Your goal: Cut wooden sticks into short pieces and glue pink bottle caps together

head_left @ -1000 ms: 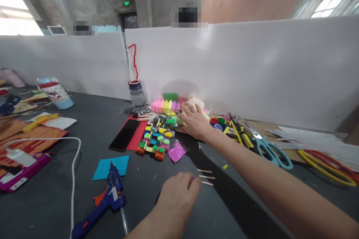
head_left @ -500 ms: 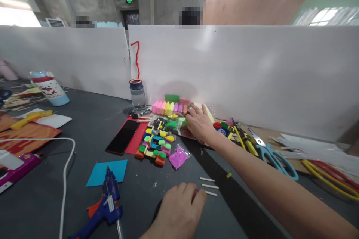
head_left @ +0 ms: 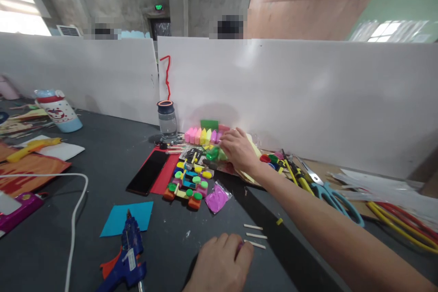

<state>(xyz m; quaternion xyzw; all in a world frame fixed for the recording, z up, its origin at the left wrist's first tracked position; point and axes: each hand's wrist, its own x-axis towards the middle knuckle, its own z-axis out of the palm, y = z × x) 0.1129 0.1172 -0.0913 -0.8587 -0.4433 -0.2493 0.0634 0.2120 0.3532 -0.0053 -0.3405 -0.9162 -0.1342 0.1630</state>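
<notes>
While the right hand point(head_left: 241, 150) is reaching across the dark table point(head_left: 164, 242) in the head view, its fingers are bending down over the packets at the foot of the white partition point(head_left: 290, 86). A green clay packet point(head_left: 212, 153) is lying just beside its fingertips, and a row of coloured blocks point(head_left: 203, 136) is standing behind; I can't tell from here whether those fingers are closing on anything.

Nearer the wearer, the left hand point(head_left: 221, 262) is hovering or resting low over the table, I can't say which, with thumb and forefinger pinching together on a small purple piece point(head_left: 240, 247) that is mostly hiding between them. Three pale sticks point(head_left: 256, 236) are lying side by side just past those fingertips, the lowest one almost meeting the hand, and a yellow scrap point(head_left: 279, 221) is sitting to their right.

Between the two hands and off to the left, a many-coloured clay model point(head_left: 189, 179) is sitting next to a purple clay packet point(head_left: 217, 198). A black phone point(head_left: 148, 172) is lying partly on a red sheet point(head_left: 164, 178), and a blue glue gun point(head_left: 132, 242) is pointing its nozzle over a blue sheet point(head_left: 111, 223). Over to the right, blue-handled scissors point(head_left: 330, 194) are lying beside yellow-and-black tools point(head_left: 301, 178).
</notes>
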